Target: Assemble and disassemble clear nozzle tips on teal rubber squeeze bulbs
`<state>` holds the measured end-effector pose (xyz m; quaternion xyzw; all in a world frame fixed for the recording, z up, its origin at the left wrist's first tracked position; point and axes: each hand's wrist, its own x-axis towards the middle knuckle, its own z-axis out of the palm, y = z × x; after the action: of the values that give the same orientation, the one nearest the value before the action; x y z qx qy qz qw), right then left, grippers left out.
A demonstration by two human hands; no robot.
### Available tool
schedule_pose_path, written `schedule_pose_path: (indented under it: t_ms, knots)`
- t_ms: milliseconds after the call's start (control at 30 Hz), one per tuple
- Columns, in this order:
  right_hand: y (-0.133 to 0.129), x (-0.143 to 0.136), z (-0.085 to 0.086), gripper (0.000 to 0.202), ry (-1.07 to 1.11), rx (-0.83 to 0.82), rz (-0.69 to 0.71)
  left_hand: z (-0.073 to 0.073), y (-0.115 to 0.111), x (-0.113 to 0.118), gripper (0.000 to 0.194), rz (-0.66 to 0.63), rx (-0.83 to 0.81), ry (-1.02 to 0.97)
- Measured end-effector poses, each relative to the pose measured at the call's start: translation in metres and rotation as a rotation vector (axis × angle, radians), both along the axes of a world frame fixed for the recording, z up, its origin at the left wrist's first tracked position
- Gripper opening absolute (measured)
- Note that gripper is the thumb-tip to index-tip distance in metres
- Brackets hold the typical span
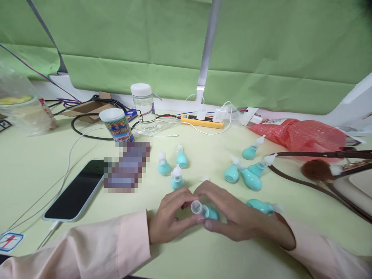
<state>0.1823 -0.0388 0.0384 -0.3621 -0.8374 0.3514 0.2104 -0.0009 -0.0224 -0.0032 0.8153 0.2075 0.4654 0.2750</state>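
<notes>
Bulb [213, 213] pinched in right grip [231, 211], clear cap [197, 207] pinched in left grip [172, 217]; other bulbs [251, 180] beyond both, on worktop [174, 259].

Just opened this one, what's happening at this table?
A person's left hand and right hand meet around a teal bulb with a clear, open-ended piece at its end. Three similar bulbs with clear tips are just beyond the left hand. Five more lie to the right, one close to the right wrist. A phone lies to the left, plugged into a cable.
</notes>
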Motion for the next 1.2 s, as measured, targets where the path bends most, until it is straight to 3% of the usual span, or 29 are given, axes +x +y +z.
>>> schedule_pose_path:
  t_ms: [100,233,367,467,533,633,700,767,900,1200]
  knots:
    - [0.013,0.009,-0.004,0.031,0.049,0.209,-0.048,0.000,0.000,-0.001,0.016,-0.008,0.029,0.002]
    - [0.028,0.012,-0.020,0.026,-0.344,0.472,-0.254,0.000,-0.002,-0.002,0.017,-0.072,-0.115,0.200]
    - [0.032,0.008,-0.030,0.020,-0.628,0.493,-0.230,-0.002,-0.002,-0.001,0.023,-0.102,-0.209,0.326]
    - [0.031,0.008,-0.027,0.016,-0.507,0.491,-0.238,-0.003,-0.002,0.000,0.029,-0.145,-0.242,0.349]
    - [0.029,0.009,-0.021,0.011,-0.248,0.407,-0.289,-0.003,-0.001,0.001,0.032,-0.116,-0.259,0.329]
    - [0.023,0.010,-0.008,0.013,0.194,0.022,-0.298,-0.003,0.000,0.001,0.027,-0.004,-0.294,0.258]
    - [0.019,0.009,-0.001,0.013,0.373,-0.217,-0.292,-0.003,0.000,0.000,0.023,0.024,-0.302,0.216]
    - [0.016,0.008,0.002,0.012,0.447,-0.324,-0.314,-0.002,0.000,0.000,0.022,0.018,-0.306,0.196]
    - [0.015,0.006,0.001,0.015,0.436,-0.368,-0.324,-0.001,-0.002,0.001,0.017,0.036,-0.310,0.205]
    - [0.017,0.005,0.001,0.015,0.280,-0.270,-0.316,-0.007,-0.003,0.003,0.020,0.137,-0.207,0.227]
